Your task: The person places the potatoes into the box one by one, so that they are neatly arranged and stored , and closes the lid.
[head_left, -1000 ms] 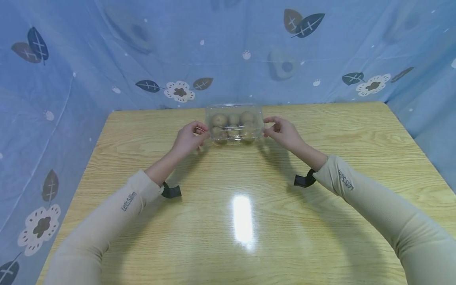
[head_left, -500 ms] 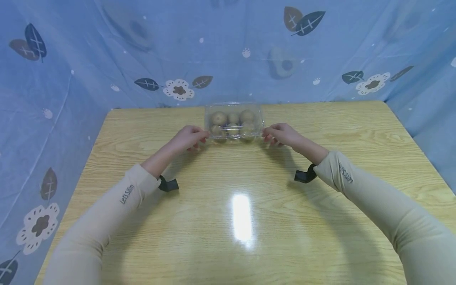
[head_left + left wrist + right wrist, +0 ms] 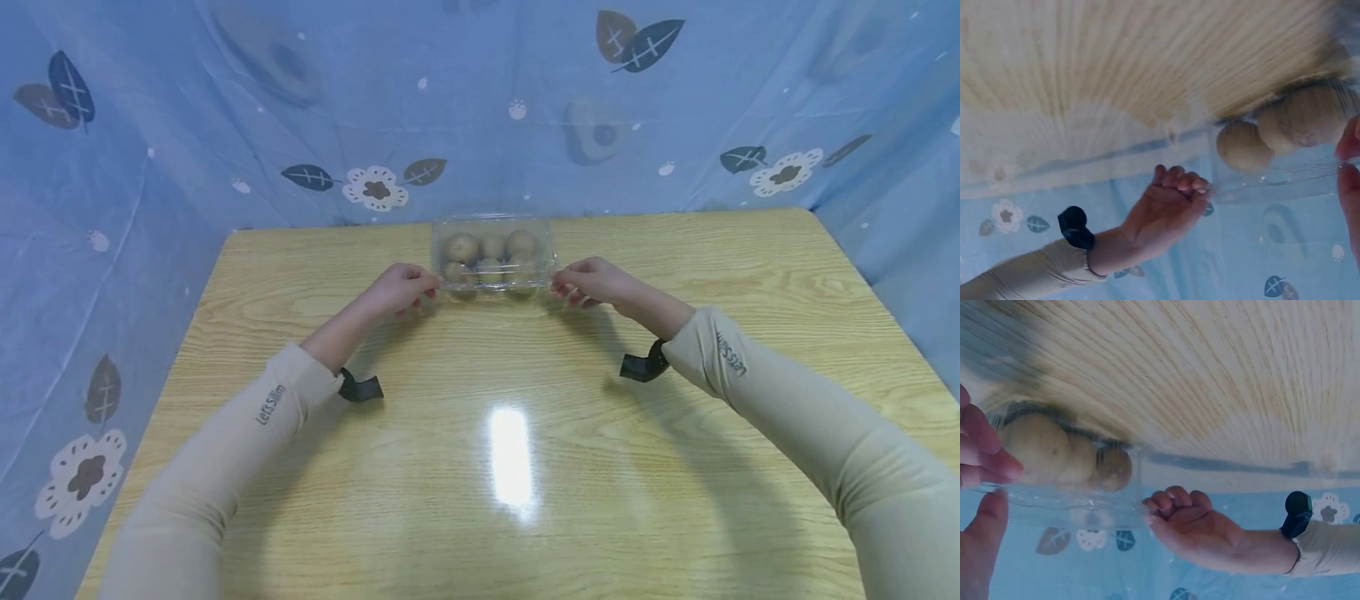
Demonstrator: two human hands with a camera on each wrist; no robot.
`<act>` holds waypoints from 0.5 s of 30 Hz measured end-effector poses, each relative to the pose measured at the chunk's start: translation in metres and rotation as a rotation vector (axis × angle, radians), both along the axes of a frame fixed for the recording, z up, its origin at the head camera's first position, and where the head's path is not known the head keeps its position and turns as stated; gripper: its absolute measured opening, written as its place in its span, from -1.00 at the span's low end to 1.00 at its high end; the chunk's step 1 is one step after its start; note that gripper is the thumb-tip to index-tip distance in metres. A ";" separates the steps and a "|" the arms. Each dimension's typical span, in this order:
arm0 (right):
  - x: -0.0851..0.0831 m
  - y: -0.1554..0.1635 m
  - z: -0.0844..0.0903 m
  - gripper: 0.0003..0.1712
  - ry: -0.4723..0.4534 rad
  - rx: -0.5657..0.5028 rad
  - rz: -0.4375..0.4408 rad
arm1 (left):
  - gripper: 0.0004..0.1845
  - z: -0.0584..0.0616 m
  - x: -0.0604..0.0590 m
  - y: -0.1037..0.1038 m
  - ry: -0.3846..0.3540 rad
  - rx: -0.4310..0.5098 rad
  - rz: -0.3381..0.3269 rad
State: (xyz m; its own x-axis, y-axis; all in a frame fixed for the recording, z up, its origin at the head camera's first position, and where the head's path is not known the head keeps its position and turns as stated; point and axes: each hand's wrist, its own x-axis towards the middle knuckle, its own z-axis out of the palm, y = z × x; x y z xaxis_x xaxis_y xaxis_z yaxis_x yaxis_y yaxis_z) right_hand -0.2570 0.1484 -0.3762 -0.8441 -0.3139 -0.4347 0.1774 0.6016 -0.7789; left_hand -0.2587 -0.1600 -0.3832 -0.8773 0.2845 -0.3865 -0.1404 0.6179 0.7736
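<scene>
The clear thin plastic clamshell box [image 3: 492, 255] of round brownish fruits [image 3: 461, 248], at the far middle of the wooden table [image 3: 675, 467], is pinched at its flimsy end rims by the left hand [image 3: 402, 287] and right hand [image 3: 592, 281], so it's probably light, flexy and slippery, best supported low at both ends.

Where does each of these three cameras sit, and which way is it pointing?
Head: worn on the head, looking forward and down at the wooden table; both sleeved arms, left hand and right hand at the clear box of potatoes.
Left wrist: looks across the box to the right hand.
Right wrist: looks across the box to the left hand.
All three share the box.
</scene>
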 end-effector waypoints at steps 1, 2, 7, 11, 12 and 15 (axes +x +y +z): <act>0.000 0.000 0.000 -0.53 -0.001 0.007 -0.002 | -0.60 -0.001 0.000 0.000 0.001 0.005 0.006; 0.000 0.000 0.000 -0.53 -0.003 0.013 -0.005 | -0.60 -0.003 0.001 0.001 0.004 0.008 0.015; 0.001 -0.001 0.001 -0.57 -0.018 0.006 -0.022 | -0.61 -0.006 0.005 0.004 0.014 0.030 0.059; 0.000 -0.001 -0.001 -0.58 -0.027 -0.002 -0.023 | -0.62 -0.007 0.008 0.007 0.022 0.041 0.079; 0.000 0.000 -0.001 -0.58 -0.037 -0.007 -0.020 | -0.62 -0.007 0.008 0.007 0.020 0.045 0.079; -0.004 0.006 -0.001 -0.52 -0.098 -0.022 -0.001 | -0.62 -0.004 0.007 0.003 0.000 0.031 0.051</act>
